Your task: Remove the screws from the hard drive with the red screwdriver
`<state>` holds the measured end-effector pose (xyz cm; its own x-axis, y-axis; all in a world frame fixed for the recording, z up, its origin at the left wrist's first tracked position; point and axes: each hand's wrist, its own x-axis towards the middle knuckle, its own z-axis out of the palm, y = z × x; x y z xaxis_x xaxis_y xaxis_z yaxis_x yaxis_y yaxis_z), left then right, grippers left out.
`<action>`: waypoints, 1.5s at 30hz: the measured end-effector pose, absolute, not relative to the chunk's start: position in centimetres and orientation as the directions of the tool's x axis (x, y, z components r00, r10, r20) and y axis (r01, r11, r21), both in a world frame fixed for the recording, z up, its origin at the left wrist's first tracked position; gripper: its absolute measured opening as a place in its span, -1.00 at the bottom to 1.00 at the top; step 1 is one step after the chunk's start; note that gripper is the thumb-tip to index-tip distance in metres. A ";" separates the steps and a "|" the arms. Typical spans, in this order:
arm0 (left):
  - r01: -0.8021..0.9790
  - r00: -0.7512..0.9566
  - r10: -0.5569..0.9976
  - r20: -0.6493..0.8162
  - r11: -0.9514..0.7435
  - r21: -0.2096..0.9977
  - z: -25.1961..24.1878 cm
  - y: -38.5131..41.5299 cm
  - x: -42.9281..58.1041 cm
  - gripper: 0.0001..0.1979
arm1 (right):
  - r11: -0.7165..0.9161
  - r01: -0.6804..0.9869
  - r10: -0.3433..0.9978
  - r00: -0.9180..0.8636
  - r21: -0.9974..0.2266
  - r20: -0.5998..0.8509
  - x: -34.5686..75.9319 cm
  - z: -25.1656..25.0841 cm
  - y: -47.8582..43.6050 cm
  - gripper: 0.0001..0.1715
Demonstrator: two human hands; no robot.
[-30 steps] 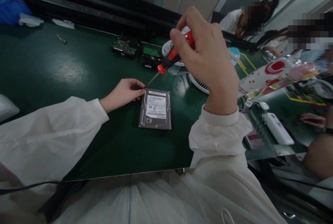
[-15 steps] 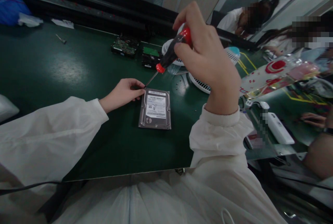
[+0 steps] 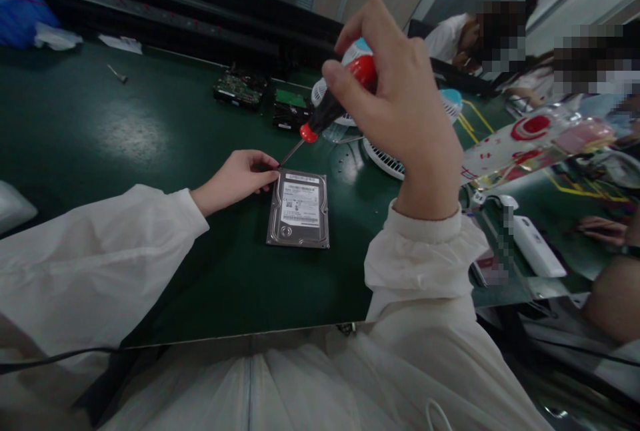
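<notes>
A silver hard drive (image 3: 301,207) with a white label lies flat on the green table (image 3: 210,284). My left hand (image 3: 239,179) grips its upper left corner, thumb and forefinger close around the screwdriver's tip. Slanting down to that corner is a red and black screwdriver (image 3: 325,111), its thin shaft meeting the drive there. My right hand (image 3: 395,97) is round the top of the handle, with the thumb lifted off its side. Whatever lies under the tip is too small to make out.
Two drives with green circuit boards (image 3: 241,87) (image 3: 291,109) lie behind. Small screws (image 3: 341,163) and a white fan (image 3: 384,159) are right of the drive. Further right are a bottle (image 3: 520,144), a white device (image 3: 539,246) and other people. A blue bag (image 3: 25,11) sits at the far left.
My right hand has turned a little on the screwdriver, and its thumb has come away from the dark part of the handle. The left hand and the hard drive have stayed put.
</notes>
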<state>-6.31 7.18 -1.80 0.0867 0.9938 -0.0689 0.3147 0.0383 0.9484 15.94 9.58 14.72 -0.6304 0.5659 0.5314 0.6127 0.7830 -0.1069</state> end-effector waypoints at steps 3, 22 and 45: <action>0.310 0.087 0.994 -0.064 0.034 0.950 -1.8 7.2 -6.3 -0.67 | 0.789 0.603 0.565 -0.634 -0.120 0.529 16.0 14.7 9.6 -0.45; 0.325 0.080 0.995 -0.062 0.033 0.945 -1.7 7.1 -6.3 -0.67 | 0.712 0.700 0.620 -0.585 -0.060 0.523 16.1 14.7 10.1 -0.53; 0.314 0.058 0.995 -0.086 0.064 0.947 -1.4 7.1 -6.1 -0.70 | 0.672 0.724 0.683 -0.527 -0.153 0.506 15.9 14.7 9.6 -0.62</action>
<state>-6.12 7.09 -1.42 0.0580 0.9946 -0.0863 0.3144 0.0638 0.9471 15.89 9.63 14.69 -0.5268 0.6828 0.5061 0.7242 0.6723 -0.1532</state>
